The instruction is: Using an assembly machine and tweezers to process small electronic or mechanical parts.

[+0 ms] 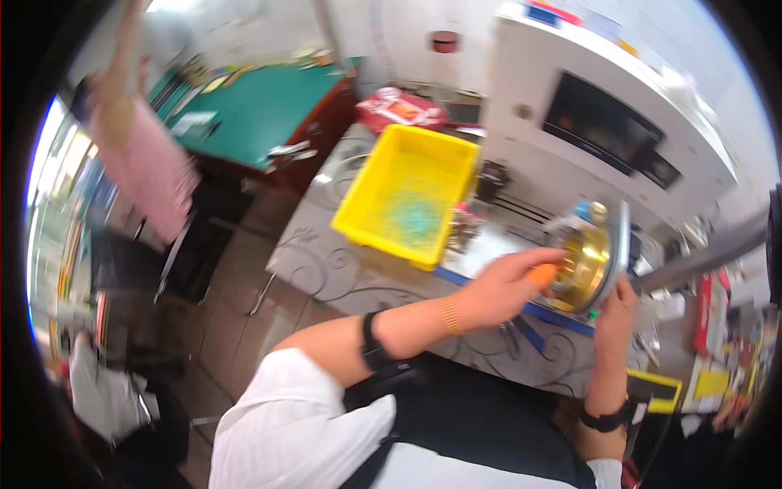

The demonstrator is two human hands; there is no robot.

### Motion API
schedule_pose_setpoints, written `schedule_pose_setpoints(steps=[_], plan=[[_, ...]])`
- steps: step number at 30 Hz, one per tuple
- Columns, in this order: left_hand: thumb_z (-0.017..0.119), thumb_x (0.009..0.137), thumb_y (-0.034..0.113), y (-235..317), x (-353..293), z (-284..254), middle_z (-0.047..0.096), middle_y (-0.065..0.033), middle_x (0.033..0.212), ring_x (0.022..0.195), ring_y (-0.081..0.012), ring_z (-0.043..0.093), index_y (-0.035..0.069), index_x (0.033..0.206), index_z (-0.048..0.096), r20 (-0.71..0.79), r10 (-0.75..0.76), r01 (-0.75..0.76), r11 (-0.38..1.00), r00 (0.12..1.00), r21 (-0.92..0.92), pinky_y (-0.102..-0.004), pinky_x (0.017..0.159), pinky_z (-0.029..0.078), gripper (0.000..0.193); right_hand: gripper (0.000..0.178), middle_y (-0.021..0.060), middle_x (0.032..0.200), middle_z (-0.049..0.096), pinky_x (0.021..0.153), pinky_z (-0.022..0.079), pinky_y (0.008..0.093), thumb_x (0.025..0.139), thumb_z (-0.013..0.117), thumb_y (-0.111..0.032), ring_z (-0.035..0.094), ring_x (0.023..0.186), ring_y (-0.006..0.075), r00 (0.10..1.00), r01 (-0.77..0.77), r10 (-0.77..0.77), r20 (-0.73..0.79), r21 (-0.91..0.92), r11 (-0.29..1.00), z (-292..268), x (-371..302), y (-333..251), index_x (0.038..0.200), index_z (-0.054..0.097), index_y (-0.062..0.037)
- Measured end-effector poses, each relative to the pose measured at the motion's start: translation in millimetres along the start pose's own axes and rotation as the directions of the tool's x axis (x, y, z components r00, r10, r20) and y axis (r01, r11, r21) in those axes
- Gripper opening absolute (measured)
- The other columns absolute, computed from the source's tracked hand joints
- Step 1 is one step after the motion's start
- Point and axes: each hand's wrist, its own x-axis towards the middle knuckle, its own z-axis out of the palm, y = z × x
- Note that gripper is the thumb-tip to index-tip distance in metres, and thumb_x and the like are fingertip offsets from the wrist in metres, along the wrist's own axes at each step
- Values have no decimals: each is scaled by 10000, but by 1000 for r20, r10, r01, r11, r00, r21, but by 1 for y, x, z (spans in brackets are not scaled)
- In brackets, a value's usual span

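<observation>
My left hand [509, 287] is closed around a short orange handle [541, 277], pointed at a round brass-coloured part [585, 267]; the tool's working end cannot be made out. Behind the brass part is a grey disc [623, 253], standing on edge in front of the white machine [521, 143]. Fingers of my right hand [617, 316] grip the disc's lower right rim. Just above the brass part sits a small blue and gold fitting [595, 213]. Both hands are slightly blurred.
A yellow tub [358, 220] with pale green bits inside stands on the patterned table [318, 253], left of the machine. A red package [399, 110] lies behind it. Blue-handled pliers [528, 334] rest near the table's front edge. A person in pink [142, 155] is by a green-topped desk [261, 106].
</observation>
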Motion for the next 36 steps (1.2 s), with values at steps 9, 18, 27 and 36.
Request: schedule_pose_setpoints(steps=[9, 18, 27, 36], plan=[[534, 967, 154, -5, 42, 2, 637, -2, 827, 635, -49, 534, 50, 1164, 659, 185, -193, 210, 975, 964, -78, -217, 569, 448, 255, 149, 5, 935, 692, 693, 503, 234, 908, 596, -85, 636, 777, 84, 988, -4, -34, 150, 248, 969, 41, 12, -11, 1001, 691, -19], [615, 893, 234, -1, 12, 9, 656, -97, 1040, 775, -327, 668, 93, 974, 691, -47, 336, -201, 665, 941, 719, -398, 669, 551, 179, 273, -40, 759, 530, 592, 358, 244, 996, 520, -260, 446, 663, 67, 974, -224, 215, 76, 127, 966, -12, -26, -25, 961, 667, -33], [690, 883, 114, 24, -34, -60, 712, -94, 875, 626, -161, 637, 30, 990, 702, -121, 223, -101, 776, 967, 622, -273, 572, 504, 137, 245, 177, 1008, 663, 701, 543, 383, 896, 658, -131, 660, 852, 355, 779, 600, -325, 536, -488, 634, 105, -61, -132, 1123, 623, -43], [663, 917, 155, 25, -50, -91, 666, -17, 752, 580, -70, 611, 11, 1004, 691, -239, -259, 299, 942, 936, 151, -219, 539, 470, 171, 105, 102, 790, 613, 584, 516, 378, 900, 648, -119, 633, 691, 312, 761, 649, -447, 470, -533, 544, 140, -26, -112, 892, 571, -50]])
